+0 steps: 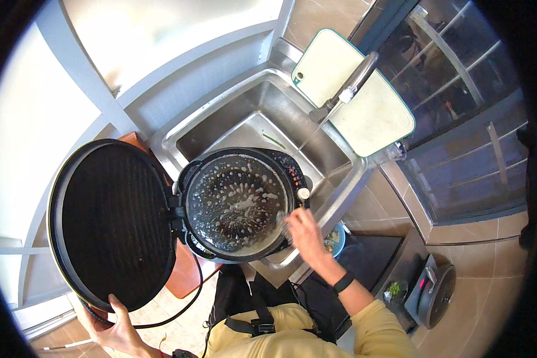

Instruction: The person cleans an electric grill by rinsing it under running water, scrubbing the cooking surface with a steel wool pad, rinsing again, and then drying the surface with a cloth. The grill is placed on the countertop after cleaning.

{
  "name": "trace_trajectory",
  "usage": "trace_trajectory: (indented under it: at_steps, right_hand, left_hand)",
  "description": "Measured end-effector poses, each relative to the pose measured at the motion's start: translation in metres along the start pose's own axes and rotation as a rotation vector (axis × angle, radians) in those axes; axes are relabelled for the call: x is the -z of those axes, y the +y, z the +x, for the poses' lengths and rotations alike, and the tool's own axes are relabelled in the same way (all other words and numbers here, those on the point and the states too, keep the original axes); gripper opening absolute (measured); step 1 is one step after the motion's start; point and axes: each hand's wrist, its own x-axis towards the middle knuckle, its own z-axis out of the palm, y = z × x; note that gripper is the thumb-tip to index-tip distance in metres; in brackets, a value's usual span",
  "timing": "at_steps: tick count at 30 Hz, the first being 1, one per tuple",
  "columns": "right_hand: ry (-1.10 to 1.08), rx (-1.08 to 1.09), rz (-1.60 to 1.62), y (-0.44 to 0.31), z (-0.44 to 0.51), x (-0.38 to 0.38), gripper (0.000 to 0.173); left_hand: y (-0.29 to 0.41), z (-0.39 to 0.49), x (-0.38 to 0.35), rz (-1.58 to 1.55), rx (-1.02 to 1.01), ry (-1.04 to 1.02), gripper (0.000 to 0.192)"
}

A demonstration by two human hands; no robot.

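Note:
A round electric baking pan lies opened out at its hinge. Its black lower plate (239,206), wet with streaks and drops of suds, sits over the near left part of the steel sink (268,96). The ridged lid (116,223) is swung out to the left. My left hand (112,324) holds the lid's near rim, thumb on the inner edge, with the black power cord (179,313) beside the fingers. At the plate's right rim, my right hand (305,235) pinches a silvery, blurred scrubber (283,220), apparently steel wool.
A thin stream of water runs from the faucet (358,78) into the sink. Behind it leans a cream cutting board (371,114). A green strip (274,139) lies in the basin. A blue basket (336,239) and a dark cooker (434,295) stand at right. A brown board (188,270) lies below the pan.

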Motion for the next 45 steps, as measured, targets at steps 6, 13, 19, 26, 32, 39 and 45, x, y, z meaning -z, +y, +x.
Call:
trace_trajectory:
  at_steps: [6,13,19,26,32,39,45]
  right_hand:
    - [-0.186,0.084,-0.041,-0.045,-0.022,-0.047,0.007]
    - [-0.202,0.21,0.145,-0.09,-0.024,-0.072,0.028]
    - [-0.211,0.237,-0.059,-0.014,-0.024,0.002,0.02]
    - [0.04,0.064,0.036,0.028,0.075,0.01,0.018]
    - [-0.066,-0.125,0.032,0.005,0.021,0.012,0.027]
    - [0.097,0.195,-0.097,0.027,0.11,-0.005,0.025]
    - [-0.064,0.611,-0.054,-0.003,0.211,-0.043,0.025]
  left_hand:
    - [0.003,0.004,-0.002,-0.046,-0.057,-0.029,0.045]
    - [0.004,0.001,-0.004,-0.035,-0.047,0.02,0.045]
    - [-0.004,0.004,-0.002,0.031,-0.049,0.016,0.048]
    - [0.003,0.001,0.002,-0.016,-0.054,-0.036,0.056]
    - [0.009,-0.001,0.002,-0.031,0.073,-0.03,0.058]
    - [0.014,0.004,0.01,-0.018,0.047,-0.14,0.058]
    - [0.001,0.006,0.004,-0.071,-0.041,-0.086,0.06]
